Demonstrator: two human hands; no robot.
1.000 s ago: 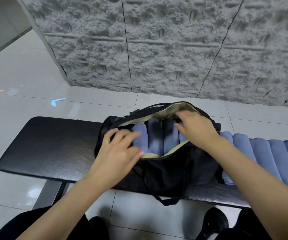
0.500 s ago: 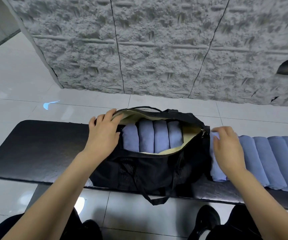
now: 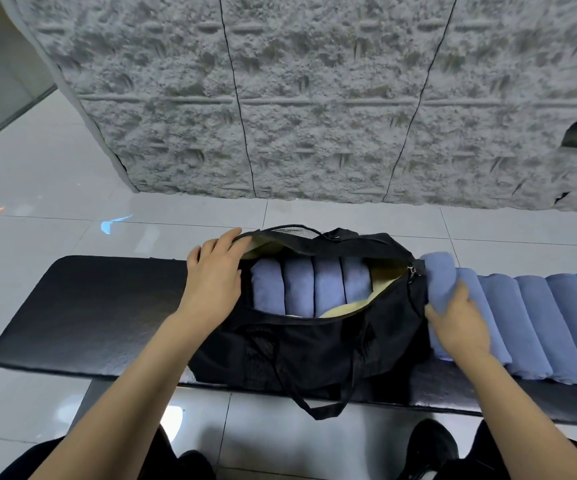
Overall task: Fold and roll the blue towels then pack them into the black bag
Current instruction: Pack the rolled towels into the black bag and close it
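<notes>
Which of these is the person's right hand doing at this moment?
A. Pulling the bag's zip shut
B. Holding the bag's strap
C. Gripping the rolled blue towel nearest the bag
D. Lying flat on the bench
C: the right hand grips the rolled blue towel beside the black bag, with the towel's far end raised above the others, while the left hand rests on the bag's rim.

Bag [image 3: 315, 348] room right of packed towels [image 3: 315, 289]
</notes>
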